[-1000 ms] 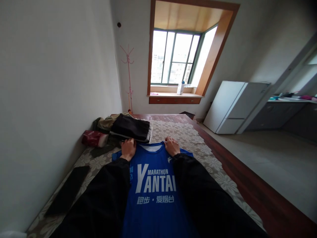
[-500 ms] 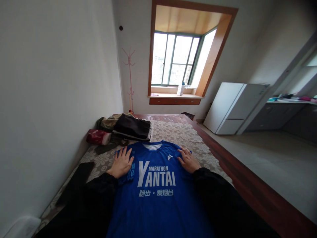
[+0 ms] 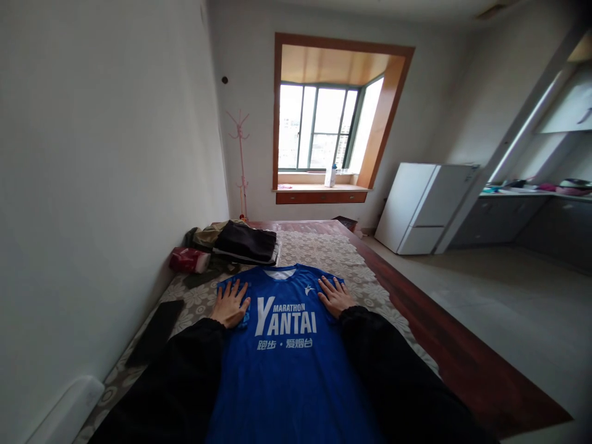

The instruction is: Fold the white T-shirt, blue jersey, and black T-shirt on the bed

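A blue T-shirt (image 3: 287, 376) with white "Yantai Marathon" lettering lies spread flat, front up, its neckline facing away from me. My left hand (image 3: 230, 304) rests on its left sleeve area, palm down with the fingers spread. On the opposite shoulder and sleeve, my right hand (image 3: 337, 297) also lies flat, fingers apart. Neither hand grips the cloth. The lower end of the shirt runs out of the bottom of the view, between my black sleeves.
A patterned tablecloth (image 3: 319, 248) covers the dark red wooden table (image 3: 467, 364). Beyond the shirt lie folded dark clothes (image 3: 246, 240) and a red packet (image 3: 189, 259). A black flat object (image 3: 156, 332) lies at left by the wall. A white fridge (image 3: 407, 206) stands at right.
The camera view has tilted up and shifted slightly. Both hands stay flat on the shirt, with the right hand a little closer to the left. The shirt looks otherwise unchanged.
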{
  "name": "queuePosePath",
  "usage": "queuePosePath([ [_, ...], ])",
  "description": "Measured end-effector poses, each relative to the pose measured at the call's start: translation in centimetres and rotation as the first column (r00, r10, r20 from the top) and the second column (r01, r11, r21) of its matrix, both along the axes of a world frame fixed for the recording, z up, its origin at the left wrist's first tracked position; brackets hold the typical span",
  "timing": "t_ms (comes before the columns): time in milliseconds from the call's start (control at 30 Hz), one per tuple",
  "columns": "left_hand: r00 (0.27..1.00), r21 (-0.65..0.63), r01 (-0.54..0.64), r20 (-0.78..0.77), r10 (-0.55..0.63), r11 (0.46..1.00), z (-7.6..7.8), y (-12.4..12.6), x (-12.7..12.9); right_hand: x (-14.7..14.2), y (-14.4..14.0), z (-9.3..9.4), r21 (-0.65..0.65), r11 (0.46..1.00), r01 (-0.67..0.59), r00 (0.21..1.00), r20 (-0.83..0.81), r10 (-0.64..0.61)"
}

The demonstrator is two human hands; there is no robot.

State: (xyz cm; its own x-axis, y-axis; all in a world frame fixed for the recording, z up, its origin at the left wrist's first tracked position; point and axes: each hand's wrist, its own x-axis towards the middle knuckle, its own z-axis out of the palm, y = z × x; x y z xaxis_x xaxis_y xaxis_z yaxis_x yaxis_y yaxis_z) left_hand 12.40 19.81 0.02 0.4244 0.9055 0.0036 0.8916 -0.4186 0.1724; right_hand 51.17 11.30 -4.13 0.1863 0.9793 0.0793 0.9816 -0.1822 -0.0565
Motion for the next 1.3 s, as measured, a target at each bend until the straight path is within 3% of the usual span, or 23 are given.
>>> queuePosePath([
  [367, 0.999, 0.091, 0.041, 0.024, -0.043, 0.995, 0.8, -1.3, -0.2, 0.7, -0.2, 0.5, 0.060, 0.994, -0.091, 0.996, 0.007, 0.091],
  [600, 0.995, 0.060, 0.099, -0.002, -0.099, 0.993, -0.3, -2.2, 0.1, 0.4, -0.8, -0.6, -0.030, 0.983, -0.182, 0.983, -0.026, 0.181],
  [900, 0.988, 0.051, 0.154, -0.008, -0.154, 0.987, 0.1, -2.8, 0.6, -1.1, -1.1, 1.0, -0.064, 0.966, -0.249, 0.968, -0.052, 0.246],
  [1100, 0.996, 0.012, 0.085, 0.005, -0.085, 0.996, 1.3, -2.7, 0.2, -1.6, -1.1, 0.9, -0.060, 0.990, -0.128, 0.991, -0.045, 0.126],
  [1300, 0.998, 0.027, 0.028, 0.054, -0.030, 0.999, 0.7, -2.4, 0.3, -1.7, -0.6, 0.1, -0.021, 0.996, -0.090, 0.994, -0.067, 0.088],
])
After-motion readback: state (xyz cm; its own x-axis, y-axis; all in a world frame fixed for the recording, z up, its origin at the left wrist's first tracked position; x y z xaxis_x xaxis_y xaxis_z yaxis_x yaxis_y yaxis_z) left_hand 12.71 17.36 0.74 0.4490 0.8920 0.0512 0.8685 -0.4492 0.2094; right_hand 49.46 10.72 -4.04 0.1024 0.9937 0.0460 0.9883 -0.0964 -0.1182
